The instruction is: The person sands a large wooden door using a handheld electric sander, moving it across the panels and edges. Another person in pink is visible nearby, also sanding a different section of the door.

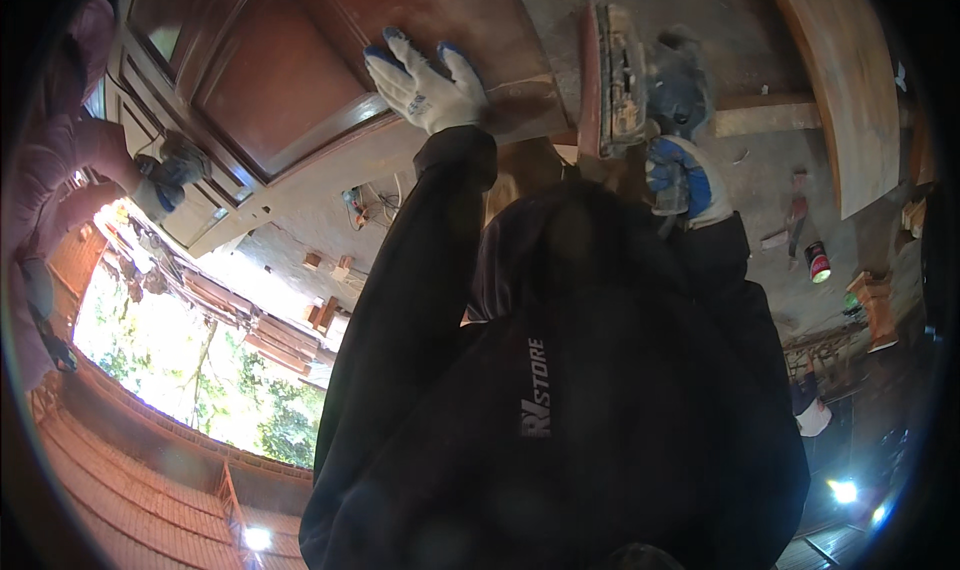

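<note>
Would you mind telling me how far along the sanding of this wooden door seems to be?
Done: the flat strip of the wooden door under the left hand looks dull and dusty. In hand: the right hand grips a power sander, tilted on edge rather than flat; the left hand rests flat on the door. Left: the raised panel and mouldings look glossy. A co-worker's gloved hand works the far end.

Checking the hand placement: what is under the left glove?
The left glove lies flat on the reddish wooden door panel. The patch of wood beneath the palm is covered.
</note>
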`<state>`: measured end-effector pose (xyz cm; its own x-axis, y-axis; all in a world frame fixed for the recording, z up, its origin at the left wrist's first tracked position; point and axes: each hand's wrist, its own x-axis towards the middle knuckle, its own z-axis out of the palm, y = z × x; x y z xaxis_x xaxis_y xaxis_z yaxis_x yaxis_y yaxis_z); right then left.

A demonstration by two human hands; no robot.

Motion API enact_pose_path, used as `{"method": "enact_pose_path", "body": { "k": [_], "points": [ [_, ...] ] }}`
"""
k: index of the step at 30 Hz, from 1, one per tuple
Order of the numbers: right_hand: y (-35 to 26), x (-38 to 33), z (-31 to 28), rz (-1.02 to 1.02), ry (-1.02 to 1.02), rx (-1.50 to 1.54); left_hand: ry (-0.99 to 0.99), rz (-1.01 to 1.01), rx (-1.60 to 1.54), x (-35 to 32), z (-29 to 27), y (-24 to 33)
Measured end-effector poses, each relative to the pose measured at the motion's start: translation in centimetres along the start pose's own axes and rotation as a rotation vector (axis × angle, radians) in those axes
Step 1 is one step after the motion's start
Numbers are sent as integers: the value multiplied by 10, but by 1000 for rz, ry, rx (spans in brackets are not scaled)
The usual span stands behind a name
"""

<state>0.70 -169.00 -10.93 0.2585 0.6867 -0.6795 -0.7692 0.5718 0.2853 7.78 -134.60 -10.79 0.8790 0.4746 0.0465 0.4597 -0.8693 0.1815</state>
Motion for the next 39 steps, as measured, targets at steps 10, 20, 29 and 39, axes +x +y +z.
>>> {"method": "enact_pose_path", "body": {
  "k": [10, 20, 29, 39],
  "points": [
    [-22, 15, 61, -133, 400, -592, -7, 8, 4, 2, 2, -5],
    [-59, 52, 50, -94, 291, -594, -6, -38, -29, 0, 3, -3],
    [-85, 86, 69, -102, 317, -555, -25, 6, -53, 2, 0, -7],
    [7, -30, 24, -284, 158, 44, -273, 366, -206, -21, -26, -7]
  ]
}}
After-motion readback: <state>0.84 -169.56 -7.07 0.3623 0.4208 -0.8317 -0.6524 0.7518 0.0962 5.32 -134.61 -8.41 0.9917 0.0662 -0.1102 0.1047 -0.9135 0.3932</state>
